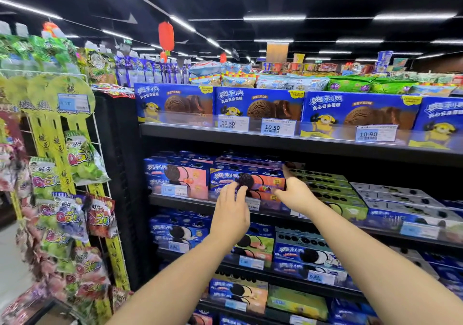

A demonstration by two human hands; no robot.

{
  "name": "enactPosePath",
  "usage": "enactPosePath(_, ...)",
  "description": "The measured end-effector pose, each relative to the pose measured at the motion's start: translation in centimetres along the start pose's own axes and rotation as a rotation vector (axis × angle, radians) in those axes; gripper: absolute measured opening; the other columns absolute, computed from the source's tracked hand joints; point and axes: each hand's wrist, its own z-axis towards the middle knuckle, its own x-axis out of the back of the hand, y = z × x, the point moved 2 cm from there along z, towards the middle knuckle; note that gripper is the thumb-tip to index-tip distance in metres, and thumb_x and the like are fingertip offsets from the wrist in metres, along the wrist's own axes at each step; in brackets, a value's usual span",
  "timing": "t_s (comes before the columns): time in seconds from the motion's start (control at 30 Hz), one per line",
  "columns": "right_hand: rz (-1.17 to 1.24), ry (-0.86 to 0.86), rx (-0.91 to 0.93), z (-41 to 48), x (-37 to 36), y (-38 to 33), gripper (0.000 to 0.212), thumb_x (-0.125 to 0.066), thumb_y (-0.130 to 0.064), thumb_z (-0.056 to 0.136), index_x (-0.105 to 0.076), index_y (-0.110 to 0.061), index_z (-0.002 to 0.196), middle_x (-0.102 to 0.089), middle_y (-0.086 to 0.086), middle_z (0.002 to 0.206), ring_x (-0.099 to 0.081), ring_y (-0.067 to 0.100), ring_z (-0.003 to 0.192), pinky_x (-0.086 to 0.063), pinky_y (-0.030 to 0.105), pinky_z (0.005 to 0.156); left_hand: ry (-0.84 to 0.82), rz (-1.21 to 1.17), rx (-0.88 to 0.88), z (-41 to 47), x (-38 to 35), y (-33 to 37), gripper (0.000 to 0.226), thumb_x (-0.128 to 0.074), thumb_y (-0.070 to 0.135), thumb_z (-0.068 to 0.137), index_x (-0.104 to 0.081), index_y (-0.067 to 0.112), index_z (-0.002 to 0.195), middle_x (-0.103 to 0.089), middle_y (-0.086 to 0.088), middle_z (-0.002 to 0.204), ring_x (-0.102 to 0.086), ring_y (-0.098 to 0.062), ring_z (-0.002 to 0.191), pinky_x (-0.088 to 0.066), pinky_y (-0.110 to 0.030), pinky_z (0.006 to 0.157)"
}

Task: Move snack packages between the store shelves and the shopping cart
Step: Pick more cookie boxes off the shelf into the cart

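Observation:
A blue and pink cookie box point(260, 178) lies on top of a stack on the second shelf point(180, 200). My left hand point(231, 209) reaches up to it, and its fingertips touch the front face near the printed dark cookie. My right hand point(294, 191) is at the box's right end, thumb raised along the end and fingers below the front edge, pinching it. More cookie boxes point(175, 174) of the same kind stand to the left. No shopping cart is in view.
Large blue cake boxes point(258, 104) with price tags fill the top shelf. Green boxes point(325, 186) and white boxes point(390, 194) lie to the right of my hands. A wire rack point(97, 149) hung with candy bags point(82, 159) stands close on the left. Lower shelves hold more cookie boxes point(305, 252).

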Motion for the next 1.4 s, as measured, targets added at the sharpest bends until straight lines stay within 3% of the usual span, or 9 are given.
enactPosePath(0.1,0.000,-0.001,0.005,-0.2,0.1,0.0,0.086,-0.060,-0.034,0.098,-0.003,-0.017,0.160,-0.062,-0.005,0.074,-0.061,0.010,0.065,-0.044,0.025,0.049,-0.024,0.024,0.013,0.2,0.2,-0.6,0.048,-0.045,0.026,0.101,-0.040,0.013,0.147,-0.038,-0.014,0.154,-0.032,-0.029,0.144,-0.030,-0.044,0.119)
enactPosePath(0.23,0.001,0.053,0.000,-1.4,-0.1,-0.1,0.037,-0.057,-0.035,0.099,-0.052,-0.011,0.126,-0.067,0.009,0.106,-0.064,0.025,0.087,-0.055,0.039,0.078,-0.047,0.057,0.016,-0.2,0.9,-1.1,0.049,-0.045,0.028,0.100,-0.042,0.014,0.147,-0.039,-0.013,0.153,-0.033,-0.029,0.143,-0.027,-0.044,0.120)
enactPosePath(0.3,0.012,0.074,0.009,-2.3,-0.3,-0.2,0.031,-0.055,-0.037,0.100,-0.052,-0.012,0.118,-0.066,0.011,0.114,-0.062,0.027,0.095,-0.051,0.037,0.078,-0.064,0.069,0.009,-0.5,1.2,-1.3,0.050,-0.043,0.029,0.101,-0.041,0.015,0.149,-0.038,-0.012,0.154,-0.032,-0.027,0.144,-0.025,-0.043,0.120)
enactPosePath(0.43,-0.042,0.102,0.055,-5.1,-1.0,-0.4,0.042,-0.053,-0.039,0.101,-0.045,-0.015,0.135,-0.061,0.009,0.129,-0.059,0.031,0.115,-0.048,0.046,0.099,-0.082,0.065,-0.037,-2.0,2.1,-1.4,0.047,-0.042,0.029,0.101,-0.044,0.015,0.146,-0.041,-0.009,0.150,-0.035,-0.025,0.140,-0.027,-0.042,0.118)
enactPosePath(0.57,-0.112,0.159,0.075,-8.9,-3.2,0.2,0.062,-0.050,-0.036,0.103,-0.026,-0.016,0.156,-0.037,0.005,0.158,-0.032,0.027,0.147,-0.015,0.046,0.123,-0.120,0.044,-0.063,-4.6,2.1,-1.7,0.045,-0.043,0.029,0.100,-0.049,0.016,0.143,-0.044,-0.006,0.148,-0.037,-0.024,0.139,-0.029,-0.041,0.116)
enactPosePath(0.77,-0.275,0.046,0.110,-14.9,-9.7,2.2,0.061,-0.048,-0.035,0.103,-0.025,-0.021,0.158,-0.022,0.004,0.165,-0.014,0.019,0.153,-0.005,0.047,0.125,-0.229,0.023,-0.106,-10.8,0.8,-3.2,0.042,-0.049,0.029,0.097,-0.055,0.015,0.136,-0.051,-0.007,0.139,-0.045,-0.028,0.130,-0.036,-0.043,0.110)
enactPosePath(1.1,-0.352,-0.219,0.187,-22.7,-27.1,5.2,0.055,-0.049,-0.034,0.102,-0.037,-0.016,0.152,-0.034,0.010,0.158,-0.031,0.029,0.146,-0.028,0.043,0.116,-0.448,0.033,-0.046,-26.6,-3.5,-11.8,0.044,-0.051,0.026,0.090,-0.061,0.013,0.131,-0.060,-0.008,0.124,-0.055,-0.031,0.116,-0.044,-0.043,0.099)
enactPosePath(1.27,-0.299,-0.539,0.144,-29.8,-39.7,8.1,0.058,-0.047,-0.032,0.101,-0.032,-0.019,0.155,-0.028,0.011,0.162,-0.028,0.030,0.147,-0.026,0.039,0.119,-0.690,0.049,0.140,-40.2,-7.1,-16.2,0.043,-0.051,0.026,0.094,-0.058,0.012,0.133,-0.057,-0.011,0.128,-0.052,-0.033,0.119,-0.041,-0.043,0.103)
enactPosePath(1.4,-0.266,-0.759,0.084,-36.3,-48.9,10.8,0.061,-0.048,-0.029,0.099,-0.029,-0.020,0.156,-0.024,0.007,0.164,-0.027,0.028,0.148,-0.028,0.039,0.120,-0.800,0.066,0.260,-50.3,-10.0,-18.7,0.041,-0.081,0.016,0.072,-0.071,0.010,0.112,-0.066,-0.015,0.103,-0.064,-0.040,0.097,-0.049,-0.046,0.091)
